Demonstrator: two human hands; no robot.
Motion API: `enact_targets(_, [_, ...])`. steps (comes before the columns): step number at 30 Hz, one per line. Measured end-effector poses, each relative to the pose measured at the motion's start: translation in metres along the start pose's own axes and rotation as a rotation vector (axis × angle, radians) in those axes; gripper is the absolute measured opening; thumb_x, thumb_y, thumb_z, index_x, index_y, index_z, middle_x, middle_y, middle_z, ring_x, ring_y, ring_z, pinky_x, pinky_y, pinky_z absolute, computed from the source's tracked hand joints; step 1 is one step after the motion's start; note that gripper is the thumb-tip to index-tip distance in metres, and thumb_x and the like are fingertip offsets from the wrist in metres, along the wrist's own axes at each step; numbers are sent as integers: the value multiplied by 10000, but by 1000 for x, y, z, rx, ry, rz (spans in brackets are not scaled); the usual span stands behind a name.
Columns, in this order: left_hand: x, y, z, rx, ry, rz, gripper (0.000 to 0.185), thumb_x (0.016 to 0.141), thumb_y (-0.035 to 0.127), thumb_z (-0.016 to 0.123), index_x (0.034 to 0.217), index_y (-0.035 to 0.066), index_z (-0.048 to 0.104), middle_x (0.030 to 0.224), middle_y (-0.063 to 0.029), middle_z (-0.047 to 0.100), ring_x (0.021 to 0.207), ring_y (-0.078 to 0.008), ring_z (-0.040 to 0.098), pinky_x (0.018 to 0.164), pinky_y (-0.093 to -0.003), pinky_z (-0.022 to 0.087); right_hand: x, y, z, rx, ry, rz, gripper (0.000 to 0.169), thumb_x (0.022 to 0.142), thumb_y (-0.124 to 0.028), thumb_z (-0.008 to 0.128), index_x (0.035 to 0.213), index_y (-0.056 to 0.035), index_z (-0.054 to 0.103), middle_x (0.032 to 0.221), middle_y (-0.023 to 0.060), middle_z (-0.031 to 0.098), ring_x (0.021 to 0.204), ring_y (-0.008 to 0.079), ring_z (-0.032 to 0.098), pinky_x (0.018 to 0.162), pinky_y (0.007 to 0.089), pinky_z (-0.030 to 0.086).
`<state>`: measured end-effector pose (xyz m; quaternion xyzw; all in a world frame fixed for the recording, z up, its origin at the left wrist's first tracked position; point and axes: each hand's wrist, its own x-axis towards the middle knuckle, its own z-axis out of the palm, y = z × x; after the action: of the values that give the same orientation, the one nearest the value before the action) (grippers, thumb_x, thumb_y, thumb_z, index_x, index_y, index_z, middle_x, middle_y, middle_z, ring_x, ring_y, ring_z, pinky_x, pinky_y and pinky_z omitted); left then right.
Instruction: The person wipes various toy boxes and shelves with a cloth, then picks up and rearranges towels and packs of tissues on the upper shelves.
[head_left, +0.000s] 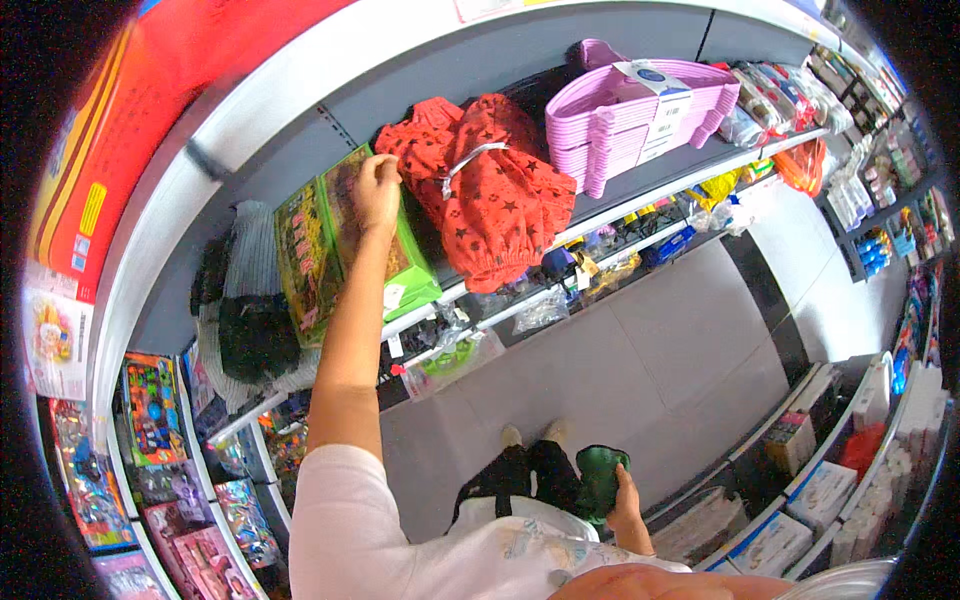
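Observation:
My left hand (377, 193) rests on a green box with printed panels (412, 281) on the shelf; its fingertips are curled at the box's upper edge, close to a red cloth bundle with dark stars (502, 195), tied with a pale cord. Whether the fingers grip anything cannot be told. Low beside my legs, my right hand (628, 506) holds a dark green object (601, 480), whose kind is unclear. Right of the red bundle stands a stack of pink plastic hangers (637, 112) with a paper band. Folded grey and black knit textiles (255, 330) lie left of the green box.
The grey shelf's white front edge (622, 214) runs across the view above lower shelves of packaged goods. Packaged toys (154, 409) fill shelves at the left. Another shelf with white boxes (772, 544) stands at the lower right. A tiled floor (600, 360) lies between.

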<state>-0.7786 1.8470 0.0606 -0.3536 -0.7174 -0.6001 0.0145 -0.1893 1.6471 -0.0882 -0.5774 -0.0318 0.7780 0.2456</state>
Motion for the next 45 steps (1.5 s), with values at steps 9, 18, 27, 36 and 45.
enact_targets(9, [-8,30,7,-34,-68,-145,311,875,346,593,836,40,631,726,-16,644,591,-92,530,579,-252,423,-13,-81,43,2,-72,-397,466,900,-401,526,1199,-44,511,1056,121,620,899,271,627,774,425,524])
enact_targets(18, [22,5,41,-170,-239,-200,218,870,234,605,926,24,627,831,-36,632,770,-119,572,710,-270,443,-23,-112,134,17,-133,-495,465,911,-393,516,1190,-22,524,1087,130,619,920,271,629,780,426,521])
enact_targets(27, [62,36,149,249,-705,-189,1044,705,504,684,1375,-103,160,1411,-273,283,1306,-349,316,1074,-404,272,-31,-95,186,167,-4,-538,431,912,-373,536,1174,-31,541,1101,105,613,949,251,617,801,406,513])
enact_targets(36, [100,-8,119,82,-594,107,692,774,310,688,1310,-16,396,1252,-231,491,1146,-322,484,984,-379,369,-49,-114,191,77,98,-591,492,909,-340,551,1285,-35,466,1185,96,574,1019,224,601,801,362,523])
enact_targets(45, [27,120,-4,-147,-1093,-263,759,846,558,547,1390,93,294,1227,-161,472,1132,-255,508,932,-398,441,-96,-179,305,-120,-400,-912,477,923,-247,530,1330,-24,420,1222,100,552,1087,220,570,878,340,476])
